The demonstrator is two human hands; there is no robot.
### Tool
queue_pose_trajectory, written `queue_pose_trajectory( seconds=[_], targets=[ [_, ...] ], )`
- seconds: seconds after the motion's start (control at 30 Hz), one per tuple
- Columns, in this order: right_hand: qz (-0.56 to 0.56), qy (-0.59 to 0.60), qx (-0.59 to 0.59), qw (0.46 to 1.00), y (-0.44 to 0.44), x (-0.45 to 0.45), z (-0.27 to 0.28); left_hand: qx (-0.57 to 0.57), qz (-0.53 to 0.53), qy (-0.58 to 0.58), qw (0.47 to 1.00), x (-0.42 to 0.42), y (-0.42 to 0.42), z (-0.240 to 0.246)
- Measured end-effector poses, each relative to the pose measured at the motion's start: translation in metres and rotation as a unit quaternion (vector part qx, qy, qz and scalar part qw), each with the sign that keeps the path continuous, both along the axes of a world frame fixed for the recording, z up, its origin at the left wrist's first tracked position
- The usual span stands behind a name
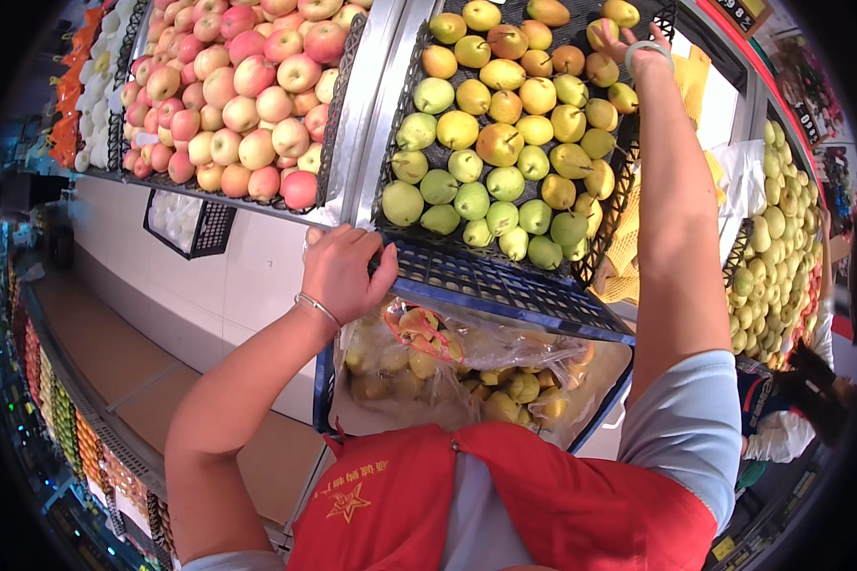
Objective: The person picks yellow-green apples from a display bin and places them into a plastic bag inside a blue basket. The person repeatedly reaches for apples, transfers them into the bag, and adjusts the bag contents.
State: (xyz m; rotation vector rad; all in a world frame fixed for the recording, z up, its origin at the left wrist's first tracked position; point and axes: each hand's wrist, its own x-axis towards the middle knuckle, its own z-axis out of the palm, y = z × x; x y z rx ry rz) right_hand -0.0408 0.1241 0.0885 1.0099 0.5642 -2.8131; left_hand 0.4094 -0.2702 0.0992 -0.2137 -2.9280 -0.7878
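My left hand [344,270], with a bracelet at its wrist, is curled over the upper left corner of a blue plastic crate [514,292]. The crate leans against the front of the fruit stand. Inside it, pears [521,389] lie under clear plastic film. My right hand [632,48] stretches to the far right corner of a black display bin [403,93] of green and yellow pears [500,145]. Its fingers are spread, some of them at a yellow pear [601,33]; whether they press on it is hard to see.
Red and yellow apples [239,113] fill the bin on the left, past a metal divider [368,107]. A small black basket [211,227] hangs below. Yellow foam netting [623,250] and a clear plastic bag [743,175] lie right. Another person [778,414] is at the right edge.
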Motion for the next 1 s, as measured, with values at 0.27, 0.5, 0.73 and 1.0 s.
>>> queue_pose_trajectory(
  seconds=[0.27, 0.5, 0.73, 1.0],
  targets=[
    [0.29, 0.239, 0.106, 0.921, -0.003, 0.142, 0.094, 0.003, 0.0, 0.002, 1.0, 0.0, 0.002, 0.002],
    [0.61, 0.358, 0.3, 0.64, 0.0, 0.422, 0.11, -0.053, 0.013, -0.003, 0.999, 0.002, -0.002, -0.009],
    [0.503, 0.34, 0.716, 0.343, -0.033, 0.597, -0.015, 0.091, -0.22, 0.097, 0.966, 0.044, 0.071, 0.021],
    [0.73, 0.309, 0.609, 0.031, -0.054, 0.562, -0.032, -0.341, -0.311, -0.427, 0.778, 0.096, 0.15, -0.06]
  ],
)
